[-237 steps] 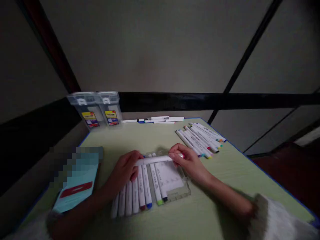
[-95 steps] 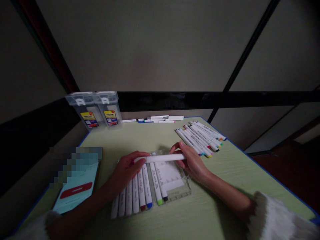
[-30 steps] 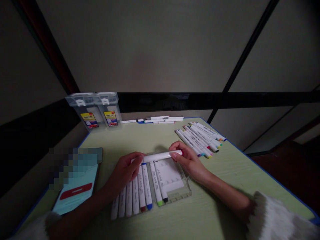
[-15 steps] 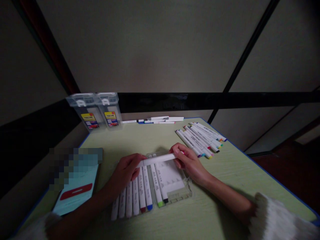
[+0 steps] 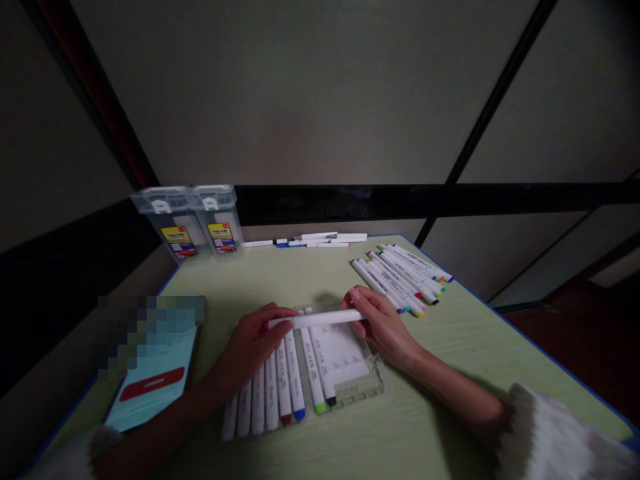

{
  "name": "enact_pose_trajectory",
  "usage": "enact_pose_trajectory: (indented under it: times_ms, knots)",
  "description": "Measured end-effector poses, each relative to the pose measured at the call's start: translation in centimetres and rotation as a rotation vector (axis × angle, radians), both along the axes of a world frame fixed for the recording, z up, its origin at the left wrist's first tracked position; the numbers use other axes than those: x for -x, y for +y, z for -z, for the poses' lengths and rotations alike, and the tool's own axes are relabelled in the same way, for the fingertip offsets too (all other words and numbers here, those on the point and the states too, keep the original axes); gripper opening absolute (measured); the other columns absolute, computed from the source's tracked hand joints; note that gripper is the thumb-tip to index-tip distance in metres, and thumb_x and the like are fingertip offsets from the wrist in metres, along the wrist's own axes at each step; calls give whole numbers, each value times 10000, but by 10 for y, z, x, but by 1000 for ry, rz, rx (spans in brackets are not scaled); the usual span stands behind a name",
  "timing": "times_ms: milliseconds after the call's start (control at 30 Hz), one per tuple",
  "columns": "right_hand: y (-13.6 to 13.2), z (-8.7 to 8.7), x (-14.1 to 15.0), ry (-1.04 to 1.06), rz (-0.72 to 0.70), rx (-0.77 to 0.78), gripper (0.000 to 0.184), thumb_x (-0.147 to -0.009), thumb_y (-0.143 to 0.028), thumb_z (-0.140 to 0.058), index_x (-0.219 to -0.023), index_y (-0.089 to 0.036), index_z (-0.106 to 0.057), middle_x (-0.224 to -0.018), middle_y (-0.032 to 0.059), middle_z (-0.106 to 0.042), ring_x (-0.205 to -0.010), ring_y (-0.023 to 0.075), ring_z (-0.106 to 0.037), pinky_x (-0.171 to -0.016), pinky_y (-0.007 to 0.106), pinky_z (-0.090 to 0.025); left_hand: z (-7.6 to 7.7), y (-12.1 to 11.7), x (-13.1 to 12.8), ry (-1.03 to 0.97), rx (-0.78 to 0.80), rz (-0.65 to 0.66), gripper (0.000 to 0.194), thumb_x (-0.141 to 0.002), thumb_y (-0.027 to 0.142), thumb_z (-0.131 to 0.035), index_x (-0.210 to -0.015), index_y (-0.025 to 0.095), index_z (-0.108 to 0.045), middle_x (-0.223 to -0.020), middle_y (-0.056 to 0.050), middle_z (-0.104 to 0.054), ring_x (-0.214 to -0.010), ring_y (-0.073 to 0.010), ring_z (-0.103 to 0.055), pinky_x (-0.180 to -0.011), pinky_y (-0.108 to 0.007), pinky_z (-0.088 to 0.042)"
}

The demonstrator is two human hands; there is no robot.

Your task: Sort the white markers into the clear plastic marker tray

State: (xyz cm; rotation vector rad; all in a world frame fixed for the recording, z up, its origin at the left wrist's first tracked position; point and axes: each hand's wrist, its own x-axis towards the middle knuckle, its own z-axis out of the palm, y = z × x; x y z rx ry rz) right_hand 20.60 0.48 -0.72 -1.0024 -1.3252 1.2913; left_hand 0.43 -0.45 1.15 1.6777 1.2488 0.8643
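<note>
Both hands hold one white marker (image 5: pixel 315 319) level and crosswise above a clear plastic case (image 5: pixel 360 381). My left hand (image 5: pixel 250 347) pinches its left end; my right hand (image 5: pixel 383 327) grips its right end. Under the marker, several white markers (image 5: pixel 273 393) with coloured tips lie side by side, some on the table left of the case, two inside it. A printed white card lies in the case's right half.
A row of several coloured-tip markers (image 5: pixel 400 279) lies at the back right of the green table (image 5: pixel 450 347). More markers (image 5: pixel 320 240) sit along the far edge. Two clear boxes (image 5: pixel 195 223) stand at the back left. A light blue phone screen (image 5: pixel 150 373) lies at the left.
The held marker has shifted slightly and sits level, its left end a little farther left. My hands stay at its two ends; nothing else on the table moved.
</note>
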Motion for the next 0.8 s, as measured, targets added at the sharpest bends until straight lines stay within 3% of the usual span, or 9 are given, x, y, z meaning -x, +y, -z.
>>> enact_pose_trajectory:
  times_ms: [133,400,800]
  knots:
    - [0,0,-1,-42,-7,-7,341,-811,-451,-396,-673,-158,-505,-325,-91,-317,-290,46,-218,-311,182,-135,1,1,0,31,-16,4,263,-697,294,-453,-837,129,-604,-508,80,-363,-402,-68,-319,-418,-204,-240]
    - [2,2,2,-45,56,-56,156,-776,-311,-473,-692,-179,-464,-427,-84,-337,-350,49,-263,-334,173,-156,6,1,0,-35,80,16,388,-742,396,-399,-892,79,-567,-355,108,-297,-361,-73,-265,-425,-208,-235]
    - [-2,3,1,-164,56,-153,164,-808,-318,-436,-728,-176,-458,-439,-84,-340,-385,56,-285,-369,181,-191,-1,-2,-1,-120,142,-22,426,-724,396,-419,-914,57,-594,-350,110,-271,-347,-60,-214,-410,-203,-173]
